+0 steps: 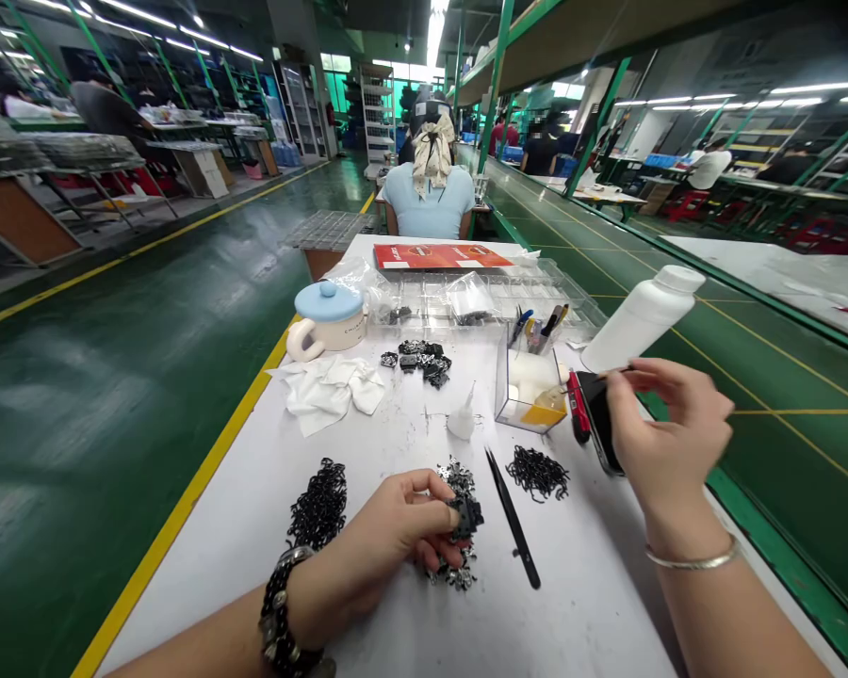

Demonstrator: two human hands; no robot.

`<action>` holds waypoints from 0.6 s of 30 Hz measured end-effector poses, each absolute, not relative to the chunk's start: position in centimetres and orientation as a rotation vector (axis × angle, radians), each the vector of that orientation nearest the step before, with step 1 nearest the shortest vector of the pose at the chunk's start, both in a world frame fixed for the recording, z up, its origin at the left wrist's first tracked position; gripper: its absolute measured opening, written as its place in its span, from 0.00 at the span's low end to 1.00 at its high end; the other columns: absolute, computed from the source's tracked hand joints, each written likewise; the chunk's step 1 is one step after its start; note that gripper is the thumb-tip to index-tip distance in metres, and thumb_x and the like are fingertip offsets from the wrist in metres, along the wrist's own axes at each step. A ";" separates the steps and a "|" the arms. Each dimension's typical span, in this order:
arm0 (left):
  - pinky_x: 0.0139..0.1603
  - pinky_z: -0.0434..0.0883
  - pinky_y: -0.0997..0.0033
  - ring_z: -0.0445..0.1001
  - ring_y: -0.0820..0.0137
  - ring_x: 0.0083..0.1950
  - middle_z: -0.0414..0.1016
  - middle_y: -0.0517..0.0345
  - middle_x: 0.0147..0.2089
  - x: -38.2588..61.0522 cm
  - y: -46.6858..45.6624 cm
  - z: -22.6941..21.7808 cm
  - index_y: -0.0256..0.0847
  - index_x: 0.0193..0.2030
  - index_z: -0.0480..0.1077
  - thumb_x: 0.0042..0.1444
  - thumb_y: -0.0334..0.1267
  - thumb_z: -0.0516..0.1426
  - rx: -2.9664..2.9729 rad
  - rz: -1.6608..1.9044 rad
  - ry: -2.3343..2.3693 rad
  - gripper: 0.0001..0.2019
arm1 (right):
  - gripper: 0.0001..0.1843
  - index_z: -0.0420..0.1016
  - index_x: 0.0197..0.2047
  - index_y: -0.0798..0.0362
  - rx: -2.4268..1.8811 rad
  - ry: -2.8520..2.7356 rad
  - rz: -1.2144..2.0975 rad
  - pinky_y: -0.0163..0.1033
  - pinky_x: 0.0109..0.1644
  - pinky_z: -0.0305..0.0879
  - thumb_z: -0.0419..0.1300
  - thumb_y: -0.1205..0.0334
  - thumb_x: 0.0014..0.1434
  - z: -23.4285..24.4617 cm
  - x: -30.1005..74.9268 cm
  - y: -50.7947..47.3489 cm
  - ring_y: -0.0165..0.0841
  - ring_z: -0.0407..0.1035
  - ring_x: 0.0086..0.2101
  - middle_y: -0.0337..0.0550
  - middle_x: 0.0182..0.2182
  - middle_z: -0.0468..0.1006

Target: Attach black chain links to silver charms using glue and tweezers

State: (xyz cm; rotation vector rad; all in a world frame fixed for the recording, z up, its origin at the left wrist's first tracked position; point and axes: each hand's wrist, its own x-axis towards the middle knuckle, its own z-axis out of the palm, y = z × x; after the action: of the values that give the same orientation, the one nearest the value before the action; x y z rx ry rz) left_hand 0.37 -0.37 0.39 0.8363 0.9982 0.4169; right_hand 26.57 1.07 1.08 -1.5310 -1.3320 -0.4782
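My left hand (414, 518) pinches a small black plastic part (466, 516) between thumb and fingers. Under it lies a pile of small shiny metal pieces (456, 476). My right hand (671, 424) is at the right, thumb and fingertips pressed together over a dark phone-like slab (600, 419); what they grip, if anything, I cannot make out. Black tweezers (513, 518) lie between my hands. A heap of small black curved pieces (537, 473) sits beyond the tweezers, and another black heap (319, 504) lies left of my left hand.
At the back are more black parts (424, 361), a small dropper bottle (461, 419), a clear box (530, 386) with pens, and a white bottle (640, 320). A lidded mug (329, 325) and crumpled tissue (332, 388) are left. A person (430, 193) sits ahead.
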 end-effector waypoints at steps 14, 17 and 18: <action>0.20 0.59 0.82 0.74 0.75 0.23 0.75 0.58 0.22 0.1 -0.1 0.3 0.38 0.30 0.62 0.41 0.33 0.58 0.789 0.397 0.989 0.09 | 0.13 0.74 0.38 0.52 -0.991 -1.001 0.395 0.41 0.38 0.72 0.66 0.71 0.48 3.0 20.9 -2.3 0.32 0.74 0.28 0.37 0.25 0.77; 0.19 0.59 0.82 0.74 0.75 0.23 0.75 0.58 0.23 0.2 -0.1 0.4 0.39 0.30 0.62 0.41 0.33 0.58 0.783 0.393 0.995 0.09 | 0.13 0.74 0.40 0.51 -0.983 -1.127 0.595 0.40 0.37 0.73 0.65 0.71 0.50 1.6 19.3 -3.1 0.33 0.75 0.30 0.38 0.26 0.78; 0.19 0.59 0.82 0.74 0.76 0.22 0.75 0.58 0.23 0.2 0.0 0.4 0.39 0.30 0.61 0.41 0.33 0.58 0.782 0.390 0.997 0.09 | 0.14 0.73 0.41 0.50 -0.985 -1.151 0.620 0.39 0.38 0.73 0.64 0.72 0.51 1.3 19.1 -3.2 0.32 0.75 0.30 0.38 0.27 0.79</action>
State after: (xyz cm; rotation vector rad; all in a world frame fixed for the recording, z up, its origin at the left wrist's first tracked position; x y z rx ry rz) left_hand 0.16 -0.04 0.39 0.7820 0.9971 0.3904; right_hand 19.08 -3.23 1.32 -0.9848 -1.1508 0.6202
